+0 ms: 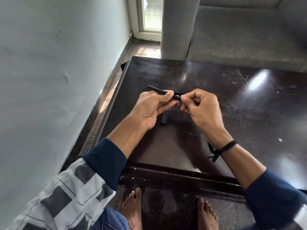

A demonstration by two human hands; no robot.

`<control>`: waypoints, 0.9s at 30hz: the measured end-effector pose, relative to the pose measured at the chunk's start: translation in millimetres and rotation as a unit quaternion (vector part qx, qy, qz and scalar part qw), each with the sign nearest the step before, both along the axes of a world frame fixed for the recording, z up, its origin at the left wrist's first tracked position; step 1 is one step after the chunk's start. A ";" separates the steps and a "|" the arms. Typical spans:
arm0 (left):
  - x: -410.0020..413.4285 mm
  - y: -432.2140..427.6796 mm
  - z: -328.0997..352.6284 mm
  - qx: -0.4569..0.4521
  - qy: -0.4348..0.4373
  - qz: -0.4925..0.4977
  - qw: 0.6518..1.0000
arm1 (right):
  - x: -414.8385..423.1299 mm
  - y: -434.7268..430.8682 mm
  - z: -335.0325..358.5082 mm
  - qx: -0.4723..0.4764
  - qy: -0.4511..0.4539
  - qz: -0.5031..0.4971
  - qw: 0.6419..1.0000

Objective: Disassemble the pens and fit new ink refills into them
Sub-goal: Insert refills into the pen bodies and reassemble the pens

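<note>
A: Entry one: what holds what?

B: Table [216,146], dark, glossy and scratched. On it lies one short black pen cap [165,118], flat, just below the gap between the hands. One slim black part [181,92] lies farther back, mostly hidden behind the fingers, so I cannot tell which piece it is. Pen barrel [158,90], a black tube; whether a refill sits inside cannot be told.

A: Location of the barrel?

B: Held above the table's left half. It slants from a free, ridged-looking tip at upper left down to the right.

A: Surroundings, left to right?

B: Pale wall [49,80]. Checked cloth [66,196] over a dark blue sleeve [106,163]. Window [152,14] in the far corner. Bare feet [132,208] on the floor beside the near edge. Grey sofa [249,39] behind the table. The left hand covers the cap's upper end.

A: Hands?

B: Left hand [154,107]: thumb on top and fingers curled beneath, gripping the barrel's middle. Right hand [202,108]: thumb and forefinger pinched narrow on the barrel's right end, the other fingers curled inward. A black cord [227,146] is tied at that wrist. The fingertips of the two hands are just beside each other.
</note>
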State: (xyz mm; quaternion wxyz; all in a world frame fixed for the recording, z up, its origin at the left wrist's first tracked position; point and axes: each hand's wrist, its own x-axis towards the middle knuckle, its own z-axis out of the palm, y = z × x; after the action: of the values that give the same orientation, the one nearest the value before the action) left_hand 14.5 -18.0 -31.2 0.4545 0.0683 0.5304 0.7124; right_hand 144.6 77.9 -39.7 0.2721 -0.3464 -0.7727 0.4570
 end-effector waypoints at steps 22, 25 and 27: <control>-2.1 -3.6 3.4 -0.003 -0.016 0.018 1.000 | 0.2 -10.2 1.6 0.168 0.013 0.018 0.985; -3.7 -4.0 3.8 -0.003 -0.013 0.021 1.000 | -1.8 -7.6 2.5 0.088 0.016 0.006 0.996; -3.3 -4.1 4.3 -0.004 -0.014 0.015 1.000 | -2.2 -4.7 2.7 0.055 0.018 0.008 0.998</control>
State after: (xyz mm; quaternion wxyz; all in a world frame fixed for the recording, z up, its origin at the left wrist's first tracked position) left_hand 11.2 -22.1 -26.9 0.4513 0.0488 0.5277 0.7180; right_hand 142.4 73.2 -37.0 0.3013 -0.3161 -0.7945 0.4219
